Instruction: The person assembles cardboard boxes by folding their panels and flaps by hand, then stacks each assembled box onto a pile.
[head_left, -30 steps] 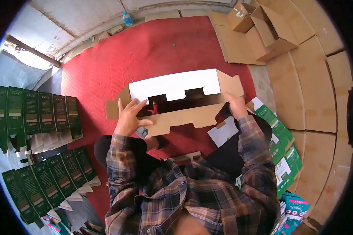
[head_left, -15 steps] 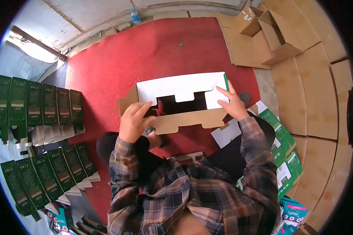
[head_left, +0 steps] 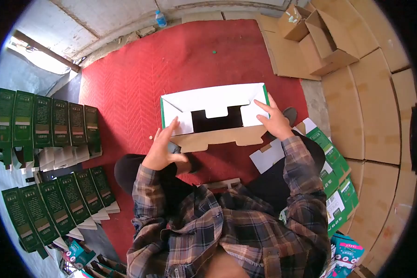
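A carton (head_left: 217,95) with white flaps and green outer sides stands between my hands, its dark interior showing through a gap. Both short side flaps are folded inward, and a brown notched flap (head_left: 222,140) sticks out toward me. My left hand (head_left: 161,147) is at the near left corner, fingers spread, with the fingertips by the left flap. At the right end my right hand (head_left: 274,119) rests with its fingers apart, fingertips against the right white flap.
Rows of green cartons (head_left: 60,120) stand at the left. Flat green and white boxes (head_left: 340,199) lie by the right knee. Brown cardboard boxes (head_left: 370,102) line the right side. A bottle (head_left: 161,19) stands behind the red mat (head_left: 125,88).
The left and right end flaps, earlier outward, are now folded in; the right one went first. My left hand's fingers have spread, and my right hand has shifted from gripping the corner to the flap.
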### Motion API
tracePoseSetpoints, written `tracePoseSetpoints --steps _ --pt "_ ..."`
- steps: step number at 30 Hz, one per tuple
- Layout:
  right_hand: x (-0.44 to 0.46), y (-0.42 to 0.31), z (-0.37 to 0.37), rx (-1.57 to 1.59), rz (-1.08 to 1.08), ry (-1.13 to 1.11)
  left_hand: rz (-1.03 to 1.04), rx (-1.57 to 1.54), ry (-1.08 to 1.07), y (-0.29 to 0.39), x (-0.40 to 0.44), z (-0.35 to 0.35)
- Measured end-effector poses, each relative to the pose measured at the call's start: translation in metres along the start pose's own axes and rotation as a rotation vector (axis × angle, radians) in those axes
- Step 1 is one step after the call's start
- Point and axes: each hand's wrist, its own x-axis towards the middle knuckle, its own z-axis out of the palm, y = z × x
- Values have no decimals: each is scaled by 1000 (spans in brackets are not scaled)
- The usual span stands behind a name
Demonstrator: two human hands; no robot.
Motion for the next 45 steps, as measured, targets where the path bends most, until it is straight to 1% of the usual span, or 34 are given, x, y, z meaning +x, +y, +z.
tracePoseSetpoints --steps 1,2,3,5,6,7,9,10,11,13,14,15,17,18,20,21,26,32,40,45 --pt "0 -3 -1 -21 16 4 -64 272 -100 1 4 2" --pt "-1 -5 -1 -40 33 7 -15 418 -30 3 9 10" --pt "0 -1 0 -38 34 7 -15 418 -31 -1 13 14" --pt "4 11 3 3 -27 55 -48 379 76 -19 22 24" --pt "6 13 3 4 -25 56 -27 337 152 -20 26 27" --pt "7 13 3 43 -15 65 -27 336 150 -21 28 33" --pt "8 15 5 81 -4 74 -199 132 425 -17 35 44" --pt "8 17 6 102 -17 89 -275 145 408 -12 36 42" --pt "7 18 8 123 -29 101 -278 145 407 -10 36 46" --pt "7 16 13 122 -58 122 -120 507 490 -9 36 50" --pt "6 15 16 121 -86 145 -56 545 481 -11 36 50" --pt "4 8 17 120 -83 144 -57 543 478 -17 35 50" --pt "-3 -10 19 -204 -195 238 19 777 278 -30 33 53" --pt "-4 -11 21 -239 -214 177 19 775 278 -24 33 51" --pt "-7 -14 21 -293 -209 147 -19 626 215 -4 32 45" --pt "-8 -16 22 -346 -204 118 -18 625 214 -1 31 45" --pt "-12 -18 23 -389 -217 96 -85 695 133 -1 30 50" --pt "-12 -15 23 -416 -246 66 -78 733 74 -6 29 50" --pt "-14 -17 23 -436 -219 15 -71 750 62 -8 28 51" --pt "-15 -20 19 -402 -225 53 -54 735 76 -5 28 46"
